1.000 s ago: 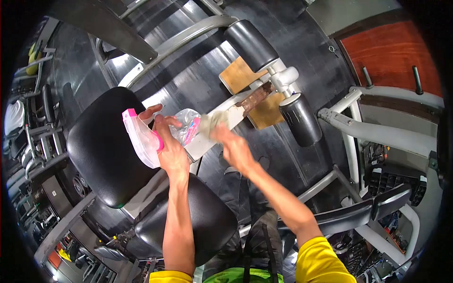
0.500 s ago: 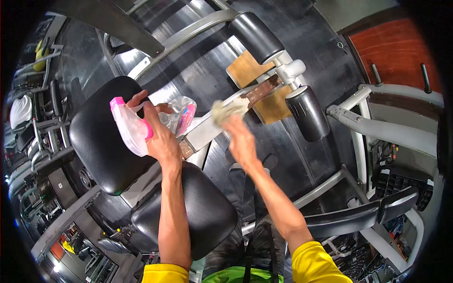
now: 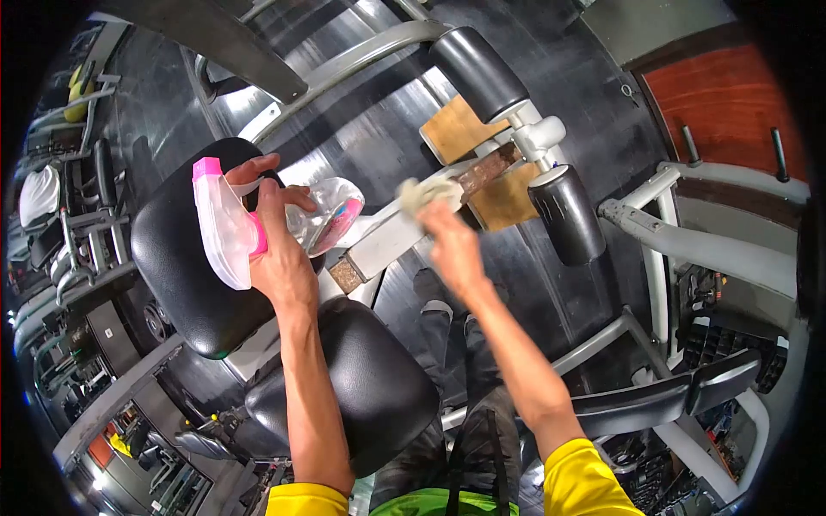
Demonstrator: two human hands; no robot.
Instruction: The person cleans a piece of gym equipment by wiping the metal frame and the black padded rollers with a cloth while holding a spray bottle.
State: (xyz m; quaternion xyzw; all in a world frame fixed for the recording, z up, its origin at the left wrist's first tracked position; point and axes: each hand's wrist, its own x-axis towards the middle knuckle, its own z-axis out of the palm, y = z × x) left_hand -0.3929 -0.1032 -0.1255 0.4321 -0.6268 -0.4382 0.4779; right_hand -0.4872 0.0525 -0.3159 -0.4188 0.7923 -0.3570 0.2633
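Observation:
My left hand point(image 3: 282, 245) is wrapped round the neck of a clear spray bottle point(image 3: 331, 225) with a white and pink trigger head, held above the black seat pads. A pale cloth point(image 3: 422, 196) is bunched under the fingers of my right hand point(image 3: 452, 249), which is slightly blurred. The cloth lies against the white metal beam point(image 3: 383, 243) of the exercise machine, close to its brown, worn section point(image 3: 490, 168). Parts of the cloth are hidden by my fingers.
Black foam rollers point(image 3: 566, 215) stand at the beam's far end, with wooden boards point(image 3: 460, 129) beneath. Below my arms are black pads point(image 3: 370, 387). Another padded bench point(image 3: 632, 406) is at lower right, and grey frame tubes point(image 3: 705, 236) run along the right.
The spray bottle has tilted and shifted slightly left with my left hand. My right hand and the cloth have moved a little right in the view, still at the beam.

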